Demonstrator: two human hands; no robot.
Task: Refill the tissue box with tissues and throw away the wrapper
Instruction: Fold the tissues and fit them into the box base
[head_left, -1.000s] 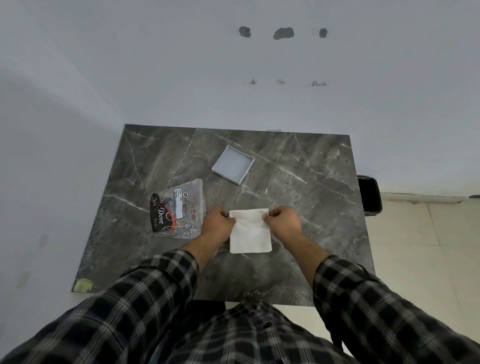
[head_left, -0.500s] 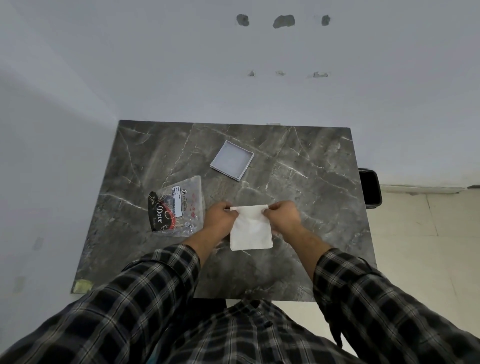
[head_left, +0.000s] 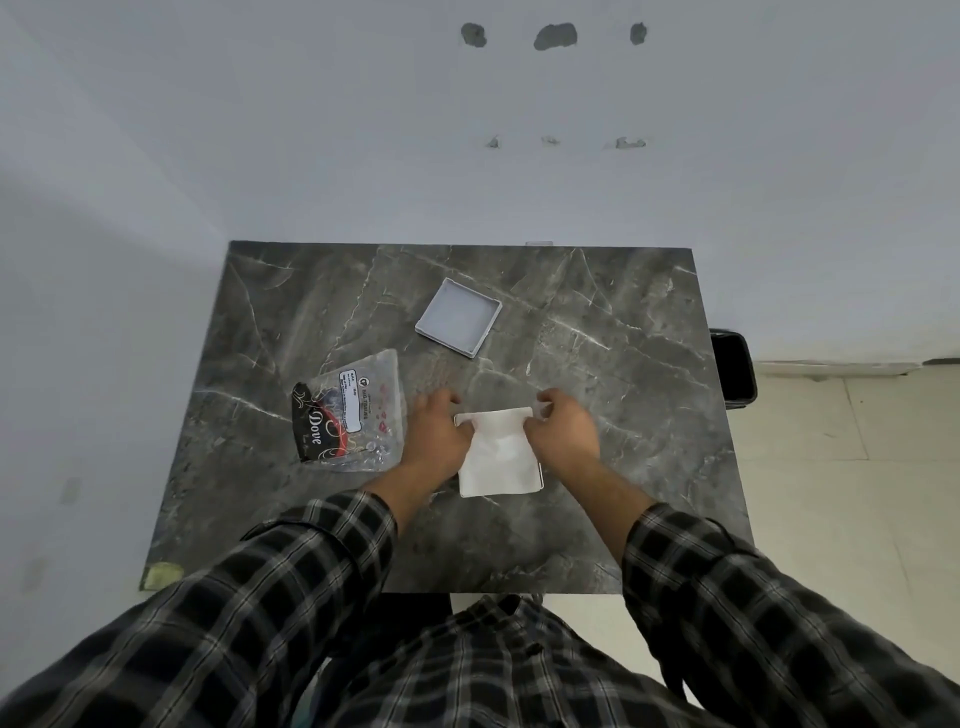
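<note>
Soft even light, faint shadows, wide-angle bending at edges, slightly soft focus

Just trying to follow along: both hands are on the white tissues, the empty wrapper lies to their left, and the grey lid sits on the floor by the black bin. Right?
Not quite. The head view shows the grey lid lying on the dark marble table, beyond the hands, not on the floor. The rest holds: left hand and right hand on the white tissues, wrapper to their left, black bin beside the table.

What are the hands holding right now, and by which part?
Both hands hold the white tissue stack at its far edge: left hand at the far-left corner, right hand at the far-right corner. It lies on the table.
</note>
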